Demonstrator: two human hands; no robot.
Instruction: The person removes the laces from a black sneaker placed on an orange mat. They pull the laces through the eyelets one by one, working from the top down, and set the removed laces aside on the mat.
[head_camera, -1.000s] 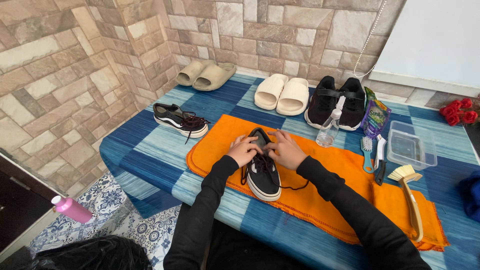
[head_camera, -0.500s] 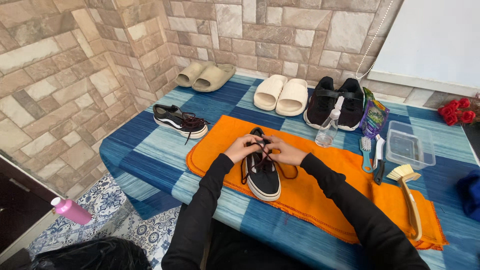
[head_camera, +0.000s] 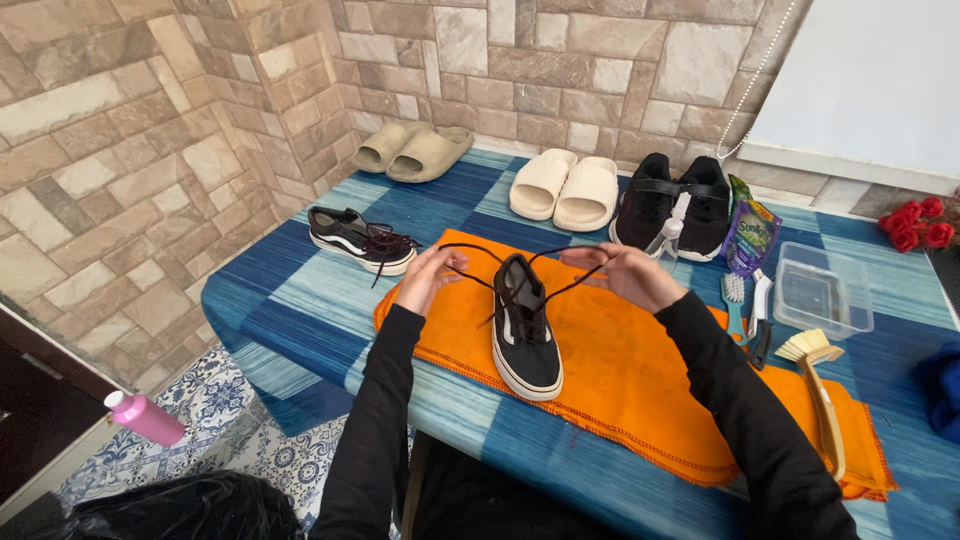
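Note:
A black sneaker with a white sole (head_camera: 525, 335) stands on an orange cloth (head_camera: 630, 375), toe toward me. My left hand (head_camera: 430, 277) pinches one end of its black lace (head_camera: 470, 275), pulled out to the left. My right hand (head_camera: 625, 275) grips the other lace end, drawn out to the right. Both lace ends are stretched taut and spread wide from the top eyelets. The matching black sneaker (head_camera: 360, 238) lies on the blue table further left, laces loose.
Along the stone wall stand tan slides (head_camera: 412, 152), cream slides (head_camera: 565, 188) and black shoes (head_camera: 675, 205). A spray bottle (head_camera: 668, 238), detergent pouch (head_camera: 750, 235), clear plastic tub (head_camera: 822, 292), small brushes (head_camera: 745, 310), long-handled brush (head_camera: 820, 385). Pink bottle (head_camera: 145, 418) on the floor.
My hands, which were together over the shoe's tongue, have moved apart, pulling the two lace ends out to either side.

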